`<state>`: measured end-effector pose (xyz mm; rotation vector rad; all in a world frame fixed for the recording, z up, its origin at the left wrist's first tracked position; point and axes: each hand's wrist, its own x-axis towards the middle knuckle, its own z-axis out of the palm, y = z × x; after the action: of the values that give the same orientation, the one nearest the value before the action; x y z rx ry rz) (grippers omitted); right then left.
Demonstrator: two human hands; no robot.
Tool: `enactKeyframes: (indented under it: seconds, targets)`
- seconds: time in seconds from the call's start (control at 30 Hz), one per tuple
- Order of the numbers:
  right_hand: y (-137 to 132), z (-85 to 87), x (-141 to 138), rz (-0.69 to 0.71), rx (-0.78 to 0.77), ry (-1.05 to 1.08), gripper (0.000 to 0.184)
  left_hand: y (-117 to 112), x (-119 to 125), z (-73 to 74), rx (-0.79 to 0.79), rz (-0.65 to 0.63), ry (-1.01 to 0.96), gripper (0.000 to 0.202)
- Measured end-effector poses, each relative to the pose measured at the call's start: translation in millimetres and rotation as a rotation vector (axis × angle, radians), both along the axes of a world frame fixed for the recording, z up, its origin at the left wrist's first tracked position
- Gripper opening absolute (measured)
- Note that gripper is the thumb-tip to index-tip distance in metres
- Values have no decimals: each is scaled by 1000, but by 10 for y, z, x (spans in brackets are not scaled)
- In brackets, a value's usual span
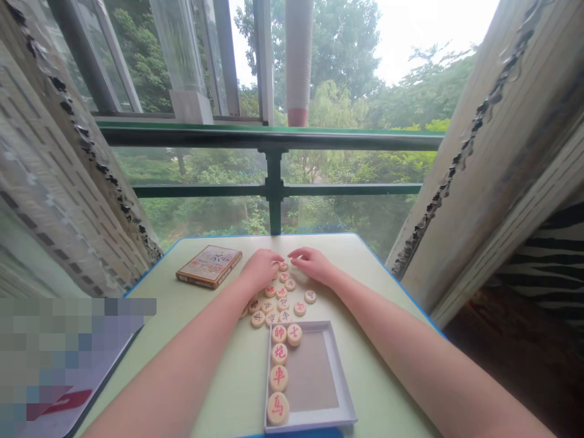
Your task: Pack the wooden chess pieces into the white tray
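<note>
The left hand (261,267) is half curled; I cannot tell if it grips anything. The right hand (312,266) is loosely spread, seemingly empty. Nearer than both, five pieces (279,354) already fill part of the box (314,371); many loose pieces (283,303) remain between.

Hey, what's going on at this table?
A person's left hand and right hand are around the far end of round pale wooden pieces with red or black characters. Whether they touch any is unclear. Five red-marked pieces lie in a shallow white-walled rectangular tray, with space left beside them.
</note>
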<state>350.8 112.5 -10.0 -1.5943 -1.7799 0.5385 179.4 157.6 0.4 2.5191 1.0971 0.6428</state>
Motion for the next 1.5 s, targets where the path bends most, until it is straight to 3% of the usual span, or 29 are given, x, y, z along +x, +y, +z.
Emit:
enactKeyframes:
  seconds: [0.23,0.5,0.8,0.97,1.33,1.5]
  targets:
    - [35,-47,-24,101,-4,-91,28,-11,-58,-43,66,-8,134,30]
    - [37,-59,-47,57,23,-129,23,-60,-60,-58,161,16,182,27]
    - [51,-64,-38,88,31,-152,20,-96,-66,-64,110,128,159,29]
    - [13,-21,-44,70,-6,-4,25,-124,-73,-44,120,189,127,27]
    - [-44,63,-36,99,-148,554,32,-142,-66,-31,112,178,-46,25]
    - [-49,83,-16,106,-172,582,37,-147,-67,-25,157,121,-87,29]
